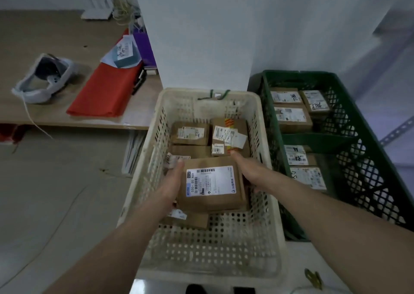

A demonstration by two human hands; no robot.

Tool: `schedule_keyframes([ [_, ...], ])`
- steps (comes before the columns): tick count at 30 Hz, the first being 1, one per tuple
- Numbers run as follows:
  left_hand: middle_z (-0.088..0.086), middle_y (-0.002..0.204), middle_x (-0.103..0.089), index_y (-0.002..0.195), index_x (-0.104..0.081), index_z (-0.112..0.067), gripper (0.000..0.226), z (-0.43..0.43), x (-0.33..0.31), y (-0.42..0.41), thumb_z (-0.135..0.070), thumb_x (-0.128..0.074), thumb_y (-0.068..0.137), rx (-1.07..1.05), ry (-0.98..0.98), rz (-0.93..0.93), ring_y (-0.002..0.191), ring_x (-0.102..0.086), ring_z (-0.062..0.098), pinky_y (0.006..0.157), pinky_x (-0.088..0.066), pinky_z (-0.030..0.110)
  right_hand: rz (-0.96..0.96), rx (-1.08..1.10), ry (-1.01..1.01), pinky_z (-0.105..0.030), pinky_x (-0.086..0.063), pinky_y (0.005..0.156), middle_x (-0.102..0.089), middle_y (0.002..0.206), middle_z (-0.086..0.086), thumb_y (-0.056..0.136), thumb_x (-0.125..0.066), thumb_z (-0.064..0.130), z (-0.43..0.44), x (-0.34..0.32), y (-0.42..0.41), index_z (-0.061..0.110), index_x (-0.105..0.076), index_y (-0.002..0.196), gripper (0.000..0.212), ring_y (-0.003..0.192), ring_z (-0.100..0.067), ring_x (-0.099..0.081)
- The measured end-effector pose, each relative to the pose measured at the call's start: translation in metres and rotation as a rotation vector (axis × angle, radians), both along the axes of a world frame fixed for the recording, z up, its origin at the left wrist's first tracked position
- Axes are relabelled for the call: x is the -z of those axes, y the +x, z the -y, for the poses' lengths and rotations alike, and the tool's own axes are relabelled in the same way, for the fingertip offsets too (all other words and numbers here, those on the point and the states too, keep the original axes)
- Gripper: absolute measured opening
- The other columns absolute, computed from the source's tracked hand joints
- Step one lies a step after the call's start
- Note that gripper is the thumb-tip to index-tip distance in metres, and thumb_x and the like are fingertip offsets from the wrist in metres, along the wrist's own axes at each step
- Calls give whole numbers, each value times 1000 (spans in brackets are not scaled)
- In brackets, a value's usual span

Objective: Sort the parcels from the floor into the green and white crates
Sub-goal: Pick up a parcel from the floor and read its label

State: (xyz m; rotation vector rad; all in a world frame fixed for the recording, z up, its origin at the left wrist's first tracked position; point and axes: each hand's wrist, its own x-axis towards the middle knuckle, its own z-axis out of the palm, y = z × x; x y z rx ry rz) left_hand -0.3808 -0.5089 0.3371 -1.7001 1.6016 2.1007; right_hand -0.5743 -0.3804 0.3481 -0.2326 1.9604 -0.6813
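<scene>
White pillar [197, 36] and pale wall at the back; wooden table [56, 36] to your left, floor below it.

Table: grey headset [42, 78] with a trailing cord near the left end. Red cloth [105, 89] beside it, towards the pillar. Purple folder [144, 47] at the table's far right edge, against the pillar.

White crate [224, 260]: directly in front of you, lattice walls, its far rim touching the pillar. Green crate [369, 170]: just beside it on your right, split by a cross divider into a far and a near compartment.

Parcel [212, 186]: brown cardboard, large white label facing up, barcode along its far edge. It sits inside the white crate, about mid-length, on or just over a lower parcel [188, 218] whose corner shows beneath it. Contact between the two cannot be confirmed.

Your left hand [173, 181] grasps the parcel's left edge, fingers running forward along it. Your right hand [248, 170] grasps the right edge, fingertips reaching the far right corner. Both forearms extend over the crate's near rim.

Two labelled parcels [190, 133] lie side by side at the far end of the white crate, flat, labels up.

Green crate contents: three labelled boxes [292, 117] in the far compartment, close together; more boxes [309, 177] in the near compartment, labels up. Handwritten marks on several labels are too small to read.
</scene>
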Motion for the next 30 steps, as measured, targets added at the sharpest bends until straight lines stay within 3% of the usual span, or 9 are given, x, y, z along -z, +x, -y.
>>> schedule_keyframes([
  [2,5,112,-75,129,-62,-28,96,-7,23,3,-96,-37,67,21,23,78,106,-69,33,100,-48,57,6,-74,58,-46,-44,98,-57,147,-7,83,-33,90,-3,14,1,27,-54,147,93,131,-36,-54],
  [6,17,107,-72,132,-54,-21,90,-40,41,13,-88,-24,80,134,87,230,85,-70,37,73,-53,43,-19,-227,87,-44,-49,107,-66,136,-8,55,-32,101,-6,42,-7,25,-61,140,117,119,-30,-64],
  [10,21,103,-72,121,-62,-11,87,-64,57,22,-83,-28,87,174,188,269,68,-66,31,67,-49,33,0,-304,122,-37,-53,98,-73,114,-4,82,-38,90,-10,43,-3,23,-66,131,87,102,-25,-70],
  [12,20,99,-73,111,-68,-9,77,-72,61,24,-77,-40,89,198,207,273,66,-65,30,65,-47,32,-11,-361,125,-31,-49,93,-70,125,-3,92,-36,83,-9,46,-1,23,-65,134,78,110,-22,-66],
  [15,14,73,-63,103,-64,-5,55,-78,72,32,-58,-55,92,231,220,301,52,-58,26,55,-38,26,-43,-456,121,-33,-36,104,-45,159,-1,98,-33,77,-7,57,6,29,-50,153,75,142,-26,-45],
  [18,11,63,-54,102,-63,-7,43,-87,82,37,-48,-53,98,271,228,345,45,-54,22,49,-34,20,-52,-542,121,-38,-31,118,-33,167,-1,102,-31,71,-8,76,11,29,-40,159,71,152,-26,-33],
  [23,7,69,-60,117,-61,-10,53,-90,96,40,-57,-48,98,418,153,436,42,-55,15,46,-35,17,-100,-688,125,-34,-19,124,-22,171,-2,109,-23,57,-10,97,19,20,-27,163,66,157,-24,-19],
  [26,2,76,-56,123,-56,-9,47,-89,92,36,-50,-43,103,546,52,469,34,-49,3,31,-33,13,-142,-748,125,-33,-20,126,-22,171,-4,112,-26,49,-7,108,22,17,-29,163,61,157,-24,-21],
  [30,2,77,-57,128,-54,-7,48,-83,90,35,-47,-40,105,649,50,459,36,-50,2,31,-32,11,-203,-766,110,-36,-35,118,-41,163,-3,111,-32,48,-3,119,23,24,-46,155,52,146,-27,-39],
])
